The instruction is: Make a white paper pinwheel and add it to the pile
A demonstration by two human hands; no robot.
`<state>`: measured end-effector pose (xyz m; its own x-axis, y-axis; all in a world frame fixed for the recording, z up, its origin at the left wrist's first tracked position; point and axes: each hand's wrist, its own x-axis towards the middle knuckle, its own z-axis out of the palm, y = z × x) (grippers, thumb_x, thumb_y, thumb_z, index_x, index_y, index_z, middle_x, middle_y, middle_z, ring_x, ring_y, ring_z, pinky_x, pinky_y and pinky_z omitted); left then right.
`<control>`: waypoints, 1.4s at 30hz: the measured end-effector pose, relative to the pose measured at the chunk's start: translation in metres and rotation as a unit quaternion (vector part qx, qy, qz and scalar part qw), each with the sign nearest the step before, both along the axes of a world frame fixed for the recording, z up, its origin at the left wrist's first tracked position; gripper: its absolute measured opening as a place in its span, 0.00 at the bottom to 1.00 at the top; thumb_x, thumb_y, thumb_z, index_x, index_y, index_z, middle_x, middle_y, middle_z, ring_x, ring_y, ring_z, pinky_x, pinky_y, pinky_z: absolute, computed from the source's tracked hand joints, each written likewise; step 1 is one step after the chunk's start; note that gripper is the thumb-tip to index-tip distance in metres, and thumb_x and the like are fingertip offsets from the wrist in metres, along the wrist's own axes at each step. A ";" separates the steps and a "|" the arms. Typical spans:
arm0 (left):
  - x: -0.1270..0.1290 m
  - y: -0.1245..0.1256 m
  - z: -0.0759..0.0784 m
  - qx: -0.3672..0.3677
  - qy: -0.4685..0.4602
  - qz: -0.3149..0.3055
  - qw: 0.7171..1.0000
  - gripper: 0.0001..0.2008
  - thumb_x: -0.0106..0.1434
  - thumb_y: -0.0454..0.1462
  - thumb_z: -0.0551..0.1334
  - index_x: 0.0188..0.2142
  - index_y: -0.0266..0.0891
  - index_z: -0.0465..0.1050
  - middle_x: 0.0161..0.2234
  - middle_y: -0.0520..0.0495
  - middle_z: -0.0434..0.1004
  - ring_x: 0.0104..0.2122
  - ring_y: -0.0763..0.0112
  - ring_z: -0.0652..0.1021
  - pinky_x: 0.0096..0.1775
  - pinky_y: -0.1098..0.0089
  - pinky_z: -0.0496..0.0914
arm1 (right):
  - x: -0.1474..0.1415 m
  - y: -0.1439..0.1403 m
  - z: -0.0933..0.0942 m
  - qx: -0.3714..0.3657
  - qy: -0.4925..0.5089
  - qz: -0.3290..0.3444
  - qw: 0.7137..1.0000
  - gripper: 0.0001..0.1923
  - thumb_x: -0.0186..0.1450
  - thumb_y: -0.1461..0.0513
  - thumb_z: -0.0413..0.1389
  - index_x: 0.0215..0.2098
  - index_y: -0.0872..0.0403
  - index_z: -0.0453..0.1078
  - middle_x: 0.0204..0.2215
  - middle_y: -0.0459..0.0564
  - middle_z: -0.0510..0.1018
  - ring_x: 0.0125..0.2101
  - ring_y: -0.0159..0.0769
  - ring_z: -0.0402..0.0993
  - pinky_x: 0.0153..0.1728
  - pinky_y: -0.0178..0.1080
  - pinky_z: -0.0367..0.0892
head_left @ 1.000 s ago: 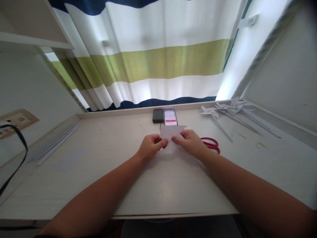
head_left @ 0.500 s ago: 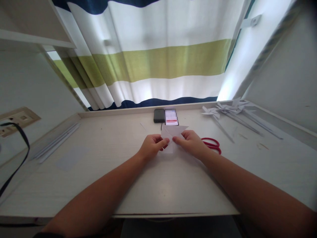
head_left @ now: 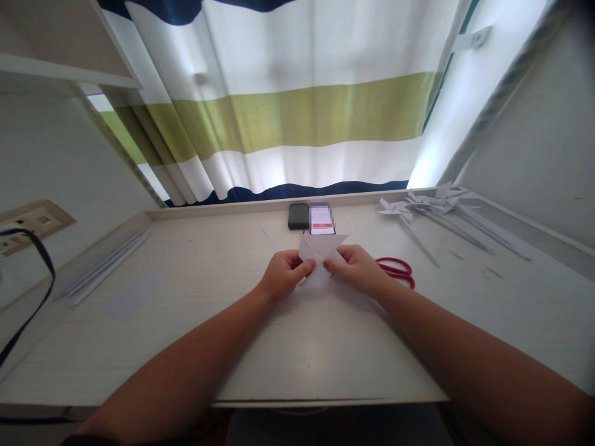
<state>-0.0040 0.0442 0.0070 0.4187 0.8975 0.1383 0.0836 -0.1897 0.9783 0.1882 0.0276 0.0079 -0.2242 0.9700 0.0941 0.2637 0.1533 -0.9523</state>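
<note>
While both hands grip folded paper, red scissors lie beside right.

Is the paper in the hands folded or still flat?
Folded: the paper shows creases and pointed flaps, pinched between the left hand and right hand.

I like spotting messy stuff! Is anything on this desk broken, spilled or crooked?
Nothing looks broken or spilled. The left hand and right hand pinch a white folded paper over the desk. The red scissors lie flat beside the right hand, and the paper pinwheels sit heaped, a bit jumbled, at the far right.
</note>
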 end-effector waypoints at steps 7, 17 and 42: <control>0.004 -0.001 -0.002 -0.027 -0.033 0.021 0.999 0.13 0.51 0.42 0.68 0.29 0.33 0.76 0.22 0.50 0.74 0.20 0.76 0.69 0.23 0.75 0.60 | -0.002 -0.003 0.002 0.021 -0.047 0.004 0.999 0.11 0.58 0.58 0.55 0.28 0.59 0.74 0.23 0.47 0.76 0.24 0.33 0.70 0.25 0.32 0.60; 0.003 -0.002 0.001 -0.031 -0.037 0.038 0.998 0.12 0.50 0.41 0.68 0.26 0.32 0.75 0.20 0.51 0.72 0.20 0.76 0.69 0.23 0.75 0.60 | 0.000 -0.002 0.000 0.022 0.003 0.062 0.998 0.09 0.58 0.61 0.55 0.32 0.59 0.73 0.27 0.48 0.77 0.28 0.35 0.72 0.31 0.34 0.65; 0.007 -0.005 0.005 -0.058 -0.078 0.025 0.995 0.21 0.48 0.37 0.70 0.41 0.31 0.69 0.32 0.45 0.77 0.30 0.69 0.77 0.31 0.72 0.70 | -0.006 -0.005 0.001 0.065 -0.009 0.066 0.996 0.15 0.60 0.53 0.56 0.35 0.58 0.75 0.30 0.50 0.79 0.34 0.40 0.74 0.34 0.36 0.68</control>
<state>0.0034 0.0389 0.0119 0.3556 0.9301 0.0923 -0.0641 -0.0742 0.9952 0.1825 0.0231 0.0088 -0.3509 0.9123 0.2110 0.2495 0.3083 -0.9180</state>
